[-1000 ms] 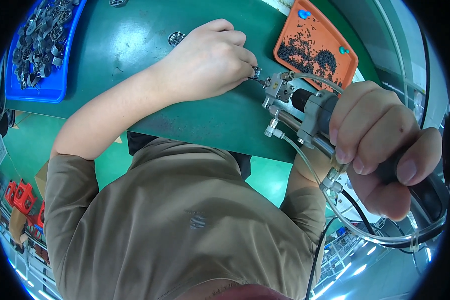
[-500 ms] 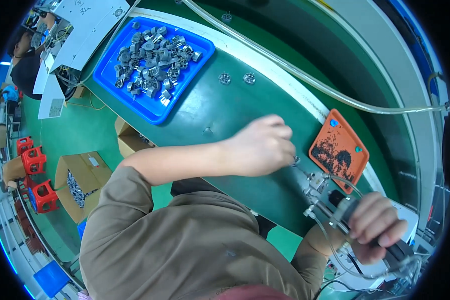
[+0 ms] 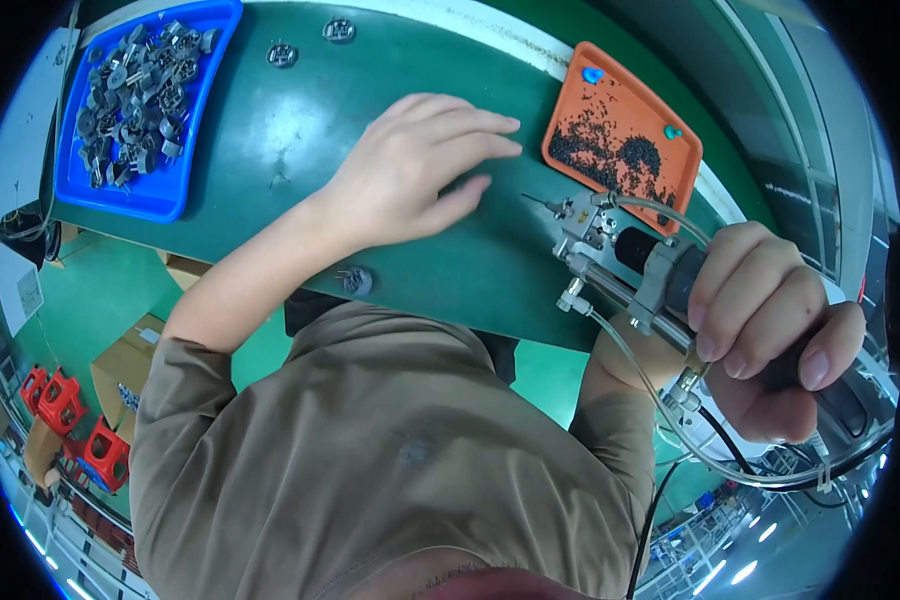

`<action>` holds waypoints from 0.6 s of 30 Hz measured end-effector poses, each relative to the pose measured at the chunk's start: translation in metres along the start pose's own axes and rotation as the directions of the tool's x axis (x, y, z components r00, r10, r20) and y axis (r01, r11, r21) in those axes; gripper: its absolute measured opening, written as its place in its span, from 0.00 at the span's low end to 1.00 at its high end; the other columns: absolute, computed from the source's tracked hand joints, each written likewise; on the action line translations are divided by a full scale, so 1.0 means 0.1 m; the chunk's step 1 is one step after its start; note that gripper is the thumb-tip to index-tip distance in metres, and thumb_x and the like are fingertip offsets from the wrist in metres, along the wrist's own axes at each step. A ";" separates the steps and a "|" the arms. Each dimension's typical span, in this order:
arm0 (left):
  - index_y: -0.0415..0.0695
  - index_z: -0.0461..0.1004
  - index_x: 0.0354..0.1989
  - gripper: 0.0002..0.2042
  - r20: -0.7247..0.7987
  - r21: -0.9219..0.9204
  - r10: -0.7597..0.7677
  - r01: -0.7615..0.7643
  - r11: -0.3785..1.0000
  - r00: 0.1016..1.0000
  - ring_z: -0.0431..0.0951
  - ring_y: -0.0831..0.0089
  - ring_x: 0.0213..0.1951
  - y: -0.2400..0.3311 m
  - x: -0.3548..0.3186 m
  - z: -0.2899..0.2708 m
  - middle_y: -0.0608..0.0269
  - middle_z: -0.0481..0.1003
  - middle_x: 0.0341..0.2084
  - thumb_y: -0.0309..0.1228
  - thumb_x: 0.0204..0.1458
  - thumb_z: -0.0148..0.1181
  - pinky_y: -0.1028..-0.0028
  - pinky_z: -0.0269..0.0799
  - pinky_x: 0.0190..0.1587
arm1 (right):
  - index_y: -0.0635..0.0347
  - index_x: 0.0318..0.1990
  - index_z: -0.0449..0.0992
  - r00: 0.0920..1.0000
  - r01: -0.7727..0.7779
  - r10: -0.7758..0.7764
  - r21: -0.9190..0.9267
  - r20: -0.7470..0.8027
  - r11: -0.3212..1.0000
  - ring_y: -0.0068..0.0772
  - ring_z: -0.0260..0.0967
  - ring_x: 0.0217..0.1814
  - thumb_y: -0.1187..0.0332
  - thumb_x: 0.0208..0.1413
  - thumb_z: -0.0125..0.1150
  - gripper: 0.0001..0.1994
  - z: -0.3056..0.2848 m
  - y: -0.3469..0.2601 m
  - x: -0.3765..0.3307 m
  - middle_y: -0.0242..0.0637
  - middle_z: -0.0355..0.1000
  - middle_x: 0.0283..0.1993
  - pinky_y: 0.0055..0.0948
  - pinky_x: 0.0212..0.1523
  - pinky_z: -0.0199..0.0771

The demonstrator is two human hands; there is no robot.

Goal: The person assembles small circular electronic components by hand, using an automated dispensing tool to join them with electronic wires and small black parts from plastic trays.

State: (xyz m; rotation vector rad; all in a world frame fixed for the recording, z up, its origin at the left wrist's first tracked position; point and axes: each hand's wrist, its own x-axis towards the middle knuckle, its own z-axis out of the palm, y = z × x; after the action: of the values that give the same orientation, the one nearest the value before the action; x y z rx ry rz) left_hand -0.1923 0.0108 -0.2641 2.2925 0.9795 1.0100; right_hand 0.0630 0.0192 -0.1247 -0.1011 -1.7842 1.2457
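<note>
My left hand [image 3: 425,170] hovers over the green table with its fingers stretched out and nothing in them. Its fingertips point toward the thin tip of a power screwdriver [image 3: 655,285], a short way apart from it. My right hand [image 3: 770,320] wraps round the dark handle of that screwdriver, which has a metal head, clear hoses and a black cable. Beside my left forearm, near the table's front edge, lies a grey round part with metal pins [image 3: 355,280]. Two similar parts, one round part [image 3: 282,54] and another [image 3: 339,30], lie toward the back.
A blue tray [image 3: 175,205] heaped with grey round pinned parts stands at the left. An orange tray [image 3: 685,150] behind the screwdriver holds tiny black pieces that look like screws, plus a blue and a green bit. Red stools [image 3: 60,400] and a cardboard box [image 3: 120,360] are on the floor.
My left hand has drawn left, away from the screwdriver tip, and its fingers have opened. A grey part now shows by the front edge. The whole view has shifted, moving the trays leftward.
</note>
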 end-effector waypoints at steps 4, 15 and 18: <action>0.43 0.79 0.45 0.22 -0.179 0.107 0.160 -0.143 0.984 0.971 0.78 0.58 0.47 -0.04 0.02 0.04 0.61 0.80 0.48 0.15 0.38 0.59 0.61 0.71 0.51 | 0.48 0.50 0.70 1.000 -0.003 0.003 -0.001 0.006 1.000 0.19 0.71 0.28 0.47 0.64 0.60 0.18 -0.02 -0.03 -0.02 0.23 0.71 0.30 0.21 0.28 0.67; 0.51 0.77 0.54 0.20 0.331 0.345 0.205 -0.320 0.882 0.921 0.74 0.70 0.46 0.19 -1.32 -0.42 0.69 0.76 0.49 0.45 0.56 0.61 0.66 0.71 0.48 | 0.49 0.50 0.69 0.998 0.040 -0.038 0.028 -0.046 0.999 0.19 0.68 0.26 0.51 0.63 0.61 0.17 -0.01 0.06 0.02 0.23 0.69 0.28 0.21 0.28 0.65; 0.52 0.76 0.45 0.12 0.292 0.280 0.113 -0.198 0.939 0.950 0.73 0.72 0.41 0.19 -1.22 -0.38 0.69 0.73 0.41 0.36 0.53 0.62 0.69 0.69 0.42 | 0.51 0.46 0.67 0.990 0.055 -0.057 -0.023 -0.131 0.998 0.20 0.68 0.21 0.55 0.62 0.63 0.16 0.07 0.04 0.02 0.23 0.68 0.24 0.20 0.23 0.65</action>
State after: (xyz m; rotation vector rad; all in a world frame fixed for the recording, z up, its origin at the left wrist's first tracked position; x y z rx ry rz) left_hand -0.2719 -0.0887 -0.2831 2.7143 0.8983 0.6050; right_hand 0.0549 0.0170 -0.1274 -0.1402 -1.6746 1.1555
